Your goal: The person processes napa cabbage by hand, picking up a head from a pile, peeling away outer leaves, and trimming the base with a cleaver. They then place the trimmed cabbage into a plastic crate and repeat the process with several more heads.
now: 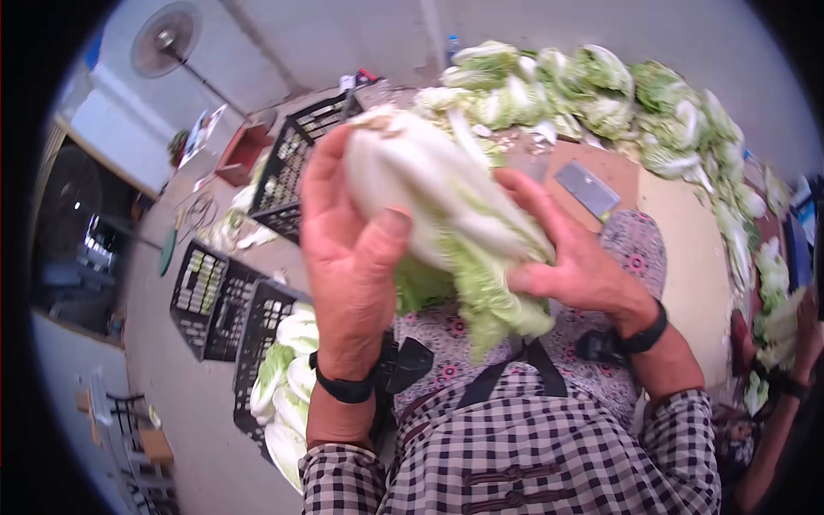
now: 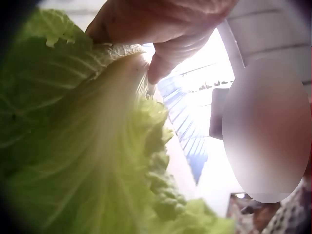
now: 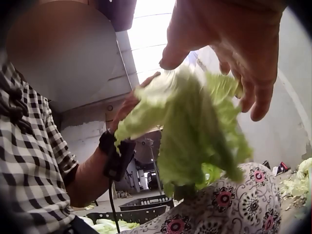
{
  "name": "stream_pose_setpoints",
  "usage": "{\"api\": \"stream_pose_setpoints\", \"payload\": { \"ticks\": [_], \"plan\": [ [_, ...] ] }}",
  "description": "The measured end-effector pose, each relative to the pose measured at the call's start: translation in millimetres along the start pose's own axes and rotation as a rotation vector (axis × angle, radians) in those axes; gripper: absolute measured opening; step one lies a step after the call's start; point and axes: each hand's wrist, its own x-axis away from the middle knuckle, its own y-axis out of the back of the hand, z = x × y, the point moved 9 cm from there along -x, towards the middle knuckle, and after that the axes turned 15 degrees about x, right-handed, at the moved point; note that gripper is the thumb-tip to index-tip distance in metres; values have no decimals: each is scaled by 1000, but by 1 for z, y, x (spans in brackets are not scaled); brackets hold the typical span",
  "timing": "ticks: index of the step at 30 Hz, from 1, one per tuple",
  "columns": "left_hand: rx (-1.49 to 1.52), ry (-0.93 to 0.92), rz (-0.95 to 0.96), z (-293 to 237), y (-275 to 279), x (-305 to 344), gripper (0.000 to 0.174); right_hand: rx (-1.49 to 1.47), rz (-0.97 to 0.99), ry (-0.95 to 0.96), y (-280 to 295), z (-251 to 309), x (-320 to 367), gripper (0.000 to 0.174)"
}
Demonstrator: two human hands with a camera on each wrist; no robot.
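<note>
A white-stemmed napa cabbage [image 1: 429,176] with green leaf tips is held up over the lap in the head view. The left hand [image 1: 348,266] grips its stem end, thumb on the near side. Around the leafy end curve the fingers and thumb of the right hand [image 1: 575,253]. In the left wrist view the left hand [image 2: 165,29] is at the top, over the broad green leaves [image 2: 87,141]. In the right wrist view the right hand [image 3: 234,44] spans the drooping leaves [image 3: 190,122], thumb and fingers on opposite sides.
Cabbages [image 1: 601,86] line the wall at the back and right. A cleaver-like metal blade [image 1: 587,190] lies on a board [image 1: 687,257]. Black crates [image 1: 287,163] stand at the left, one holding cabbages [image 1: 287,386]. A fan [image 1: 167,39] stands farther back; another person's arm [image 1: 785,403] shows at right.
</note>
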Motion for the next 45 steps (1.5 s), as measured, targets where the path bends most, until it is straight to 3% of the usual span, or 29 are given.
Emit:
{"api": "stream_pose_setpoints", "payload": {
  "ticks": [3,6,10,13,14,17,21,22,25,27,28,30,32,34,38,42,44,45],
  "plan": [
    [-72,7,161,40,-21,-7,81,-320,-94,-144,2,-22,4,61],
    [-24,339,88,84,8,3,78,-593,-176,-275,4,-52,10,48],
    [162,405,-25,102,35,16,65,-761,-27,-402,-16,-68,19,48],
    [142,403,-75,105,40,18,61,-537,-91,-431,-9,-80,18,47],
    [141,406,-90,105,41,17,58,-346,-216,-255,5,-75,13,47],
    [195,435,-123,111,45,16,56,-305,-373,-238,23,-82,20,50],
    [136,445,-73,117,34,15,60,-302,-117,-138,1,-66,14,60],
    [83,406,-43,116,27,14,62,-168,-161,-130,3,-63,15,63],
    [-199,383,130,110,6,13,73,-172,-281,-201,8,-81,18,59],
    [-469,336,209,108,5,12,77,-480,-359,-263,12,-92,22,48],
    [-608,240,148,98,2,12,81,-596,-395,-249,14,-94,22,45],
    [-271,402,168,123,3,19,82,-804,-442,-202,15,-91,20,40],
    [4,622,193,140,-4,34,76,-797,-386,-266,13,-92,20,39],
    [-45,561,194,144,-1,36,68,-671,-348,-267,11,-92,20,39],
    [1,531,96,139,10,35,51,-824,-291,-260,2,-95,18,41],
    [-194,467,97,130,25,30,45,-991,-252,-254,1,-83,15,47],
    [-245,427,101,126,26,28,44,-822,-231,-242,3,-69,16,51],
    [-247,419,125,126,22,27,45,-567,-204,-256,4,-64,21,53]
  ]
}}
